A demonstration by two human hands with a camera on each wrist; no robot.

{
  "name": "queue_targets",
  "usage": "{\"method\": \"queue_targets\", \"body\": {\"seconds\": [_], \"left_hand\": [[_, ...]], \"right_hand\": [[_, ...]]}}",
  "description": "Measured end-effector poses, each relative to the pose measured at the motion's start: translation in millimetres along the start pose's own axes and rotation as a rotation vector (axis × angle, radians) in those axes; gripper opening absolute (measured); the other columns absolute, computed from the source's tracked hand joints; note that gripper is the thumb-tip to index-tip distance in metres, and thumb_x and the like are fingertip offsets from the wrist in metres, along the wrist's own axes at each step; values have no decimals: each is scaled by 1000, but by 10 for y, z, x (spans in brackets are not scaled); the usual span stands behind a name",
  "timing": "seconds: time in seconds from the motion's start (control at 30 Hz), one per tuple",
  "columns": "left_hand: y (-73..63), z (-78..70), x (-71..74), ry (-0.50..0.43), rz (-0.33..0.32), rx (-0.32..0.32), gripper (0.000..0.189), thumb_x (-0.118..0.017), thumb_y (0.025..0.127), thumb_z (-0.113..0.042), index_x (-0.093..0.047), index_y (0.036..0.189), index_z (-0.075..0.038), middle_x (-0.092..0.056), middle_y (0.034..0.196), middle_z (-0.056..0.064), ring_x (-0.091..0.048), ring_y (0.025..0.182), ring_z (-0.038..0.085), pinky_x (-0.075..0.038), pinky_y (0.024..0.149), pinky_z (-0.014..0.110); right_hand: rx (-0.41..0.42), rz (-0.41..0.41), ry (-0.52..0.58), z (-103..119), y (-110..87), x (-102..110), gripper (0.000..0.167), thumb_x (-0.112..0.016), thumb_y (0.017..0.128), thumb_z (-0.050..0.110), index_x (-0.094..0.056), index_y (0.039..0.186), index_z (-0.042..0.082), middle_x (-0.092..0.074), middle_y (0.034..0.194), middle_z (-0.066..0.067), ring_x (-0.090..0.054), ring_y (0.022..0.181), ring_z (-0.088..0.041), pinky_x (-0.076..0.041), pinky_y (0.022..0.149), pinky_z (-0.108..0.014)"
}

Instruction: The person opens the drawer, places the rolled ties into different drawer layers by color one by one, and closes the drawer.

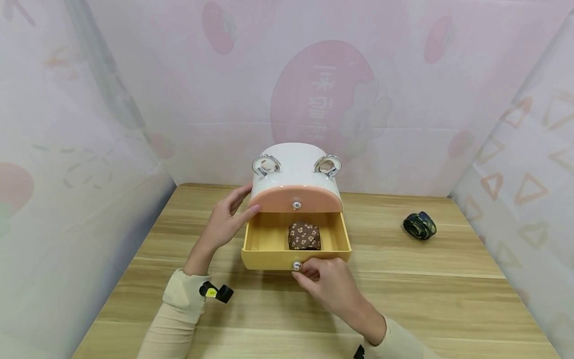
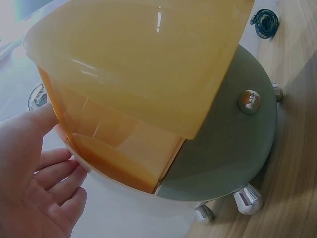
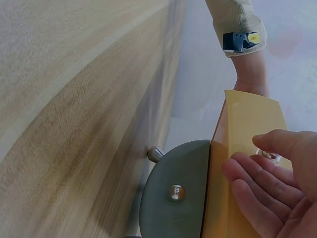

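Right hand (image 1: pixel 334 289) is sitting nearest the camera, fingertips closing on the small silver knob (image 1: pixel 296 265) at the front of the yellow drawer (image 1: pixel 255 259). Head view is showing a thumb-and-finger pinch on it. The right wrist view is showing the fingers only loosely bent around the knob, so the grip is looking light, not clamped.

The drawer is standing pulled out from the bottom of the cabinet (image 1: pixel 293 172), near the middle of the wooden table (image 1: pixel 448 299). Inside it a brown rolled cloth with a pale flower print (image 1: pixel 304 236) is lying about centre, clear of the walls.

Left hand (image 1: pixel 224 222) is resting on the cabinet's left side, fingers straight and spread, palm flat against the shell, bracing and holding nothing.

Handling judgement: the drawer is looking like thin glossy plastic, so light, stiff and slippery on its faces. The knob is the only positive hold and it is small and smooth, so a pinch could be slipping. The whole cabinet is probably light on its little feet, hence needing the bracing hand. The cloth roll is soft and nothing here looks fragile.

Farther out, the pink upper drawer (image 1: pixel 293 199) is sitting closed. A dark patterned roll (image 1: pixel 419 225) is lying well apart at right.
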State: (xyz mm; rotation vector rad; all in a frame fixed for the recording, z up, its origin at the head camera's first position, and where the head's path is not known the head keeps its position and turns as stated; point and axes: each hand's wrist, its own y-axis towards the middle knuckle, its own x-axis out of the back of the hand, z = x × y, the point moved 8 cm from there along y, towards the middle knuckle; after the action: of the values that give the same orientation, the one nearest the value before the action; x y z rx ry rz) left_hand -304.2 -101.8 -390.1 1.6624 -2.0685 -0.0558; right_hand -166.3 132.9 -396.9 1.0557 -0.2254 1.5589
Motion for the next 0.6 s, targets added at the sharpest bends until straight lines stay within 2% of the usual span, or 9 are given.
{"method": "queue_targets", "body": {"seconds": [0.6], "left_hand": [[-1,3,1,-3,-1,3,63,-74,101,-33,-50,157,-20,-48,164,4,-42,156,23,-33,131,43]], "right_hand": [[29,-28,-23,9,29,17,8,-88,86,14,-81,81,12,-79,75,3,-71,64,2,-54,59,-5]]}}
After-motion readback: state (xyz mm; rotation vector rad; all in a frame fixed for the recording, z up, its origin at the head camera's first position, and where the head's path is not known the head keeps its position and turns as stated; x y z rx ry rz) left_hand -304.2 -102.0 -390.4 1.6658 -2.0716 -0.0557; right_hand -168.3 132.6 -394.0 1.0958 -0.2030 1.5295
